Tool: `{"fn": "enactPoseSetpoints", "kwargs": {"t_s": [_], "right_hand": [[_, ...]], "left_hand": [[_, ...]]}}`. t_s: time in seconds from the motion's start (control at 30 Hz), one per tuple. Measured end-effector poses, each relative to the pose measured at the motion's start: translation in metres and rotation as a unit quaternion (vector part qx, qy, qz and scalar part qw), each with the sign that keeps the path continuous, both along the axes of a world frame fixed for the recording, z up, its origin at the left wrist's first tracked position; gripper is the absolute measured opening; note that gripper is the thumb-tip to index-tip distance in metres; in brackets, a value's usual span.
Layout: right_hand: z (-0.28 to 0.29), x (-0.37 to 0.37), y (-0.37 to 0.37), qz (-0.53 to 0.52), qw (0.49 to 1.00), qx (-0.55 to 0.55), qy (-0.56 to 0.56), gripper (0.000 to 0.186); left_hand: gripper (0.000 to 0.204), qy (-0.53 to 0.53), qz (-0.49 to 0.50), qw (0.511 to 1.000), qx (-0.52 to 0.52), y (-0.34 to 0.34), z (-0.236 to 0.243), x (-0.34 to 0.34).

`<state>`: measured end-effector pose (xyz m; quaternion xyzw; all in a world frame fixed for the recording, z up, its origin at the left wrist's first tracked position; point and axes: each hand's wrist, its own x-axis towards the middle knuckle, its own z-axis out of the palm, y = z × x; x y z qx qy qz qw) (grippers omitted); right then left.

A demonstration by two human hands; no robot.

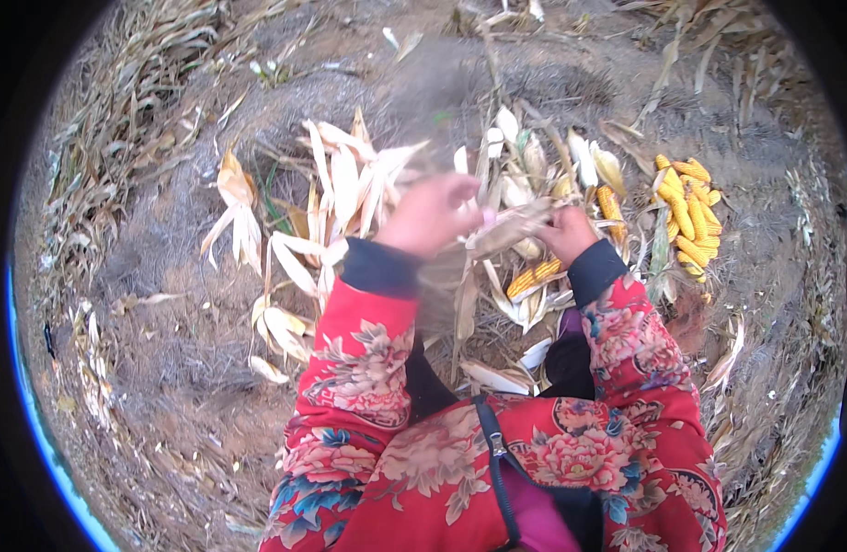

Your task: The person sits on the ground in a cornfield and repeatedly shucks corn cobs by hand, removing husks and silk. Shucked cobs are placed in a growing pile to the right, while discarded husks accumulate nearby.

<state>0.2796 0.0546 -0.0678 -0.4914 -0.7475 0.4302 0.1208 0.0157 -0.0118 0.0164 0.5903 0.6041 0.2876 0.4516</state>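
Right hand [569,234]: fingers pinched on dry husk bundle [510,232], located between hands. Left hand [429,215]: fingers half-curled, blurred; hold cannot be told. Done: bare yellow cobs [690,213], piled at right. Remaining, apparently: cobs in husk [534,158], just ahead.

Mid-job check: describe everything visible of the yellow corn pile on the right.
The pile of yellow corn is a loose heap of bare ears, kernels showing in rows. The ears look firm, lie at mixed angles and overlap on the ground to the right of the right hand; neither it nor the left hand touches them.
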Motion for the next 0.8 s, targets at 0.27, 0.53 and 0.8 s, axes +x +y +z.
{"fn": "enactPoseSetpoints", "kwargs": {"t_s": [0.27, 0.53, 0.8], "right_hand": [[0.105, 0.024, 0.012, -0.107, 0.895, -0.171, 0.399, 0.031], [0.108, 0.025, 0.019, -0.132, 0.914, -0.184, 0.337, 0.033], [0.095, 0.027, 0.020, -0.205, 0.922, -0.076, 0.318, 0.031]], "left_hand": [[0.072, -0.236, 0.013, 0.972, -0.016, 0.011, -0.002, 0.069], [0.069, -0.320, 0.004, 0.940, -0.116, 0.019, -0.008, 0.095], [0.065, -0.063, 0.054, 0.996, 0.041, 0.021, 0.004, 0.121]]}}
